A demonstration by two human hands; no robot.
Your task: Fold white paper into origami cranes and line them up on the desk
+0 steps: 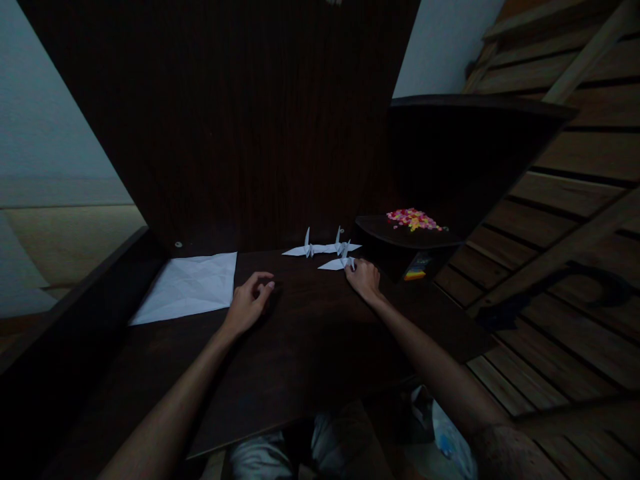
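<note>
White folded-paper cranes stand together near the back of a dark wooden desk. My right hand [364, 277] has its fingers closed on the tail end of the nearest paper crane [332, 265], which rests on or just above the desktop. Just behind it are a left paper crane [299, 251] and a right paper crane [345, 248], their wings close together or touching. My left hand [249, 298] hovers low over the desk or rests on it, fingers loosely curved and thumb apart, holding nothing. Left of that hand lies a creased white paper sheet [193, 283].
A small corner shelf [375, 232] at the right bears a heap of tiny colourful pieces [415, 219]. Beneath it stands a dark box with a yellow-orange stripe [416, 273]. The tall back panel [250, 133] and left side board [75, 293] bound the desk [280, 360].
</note>
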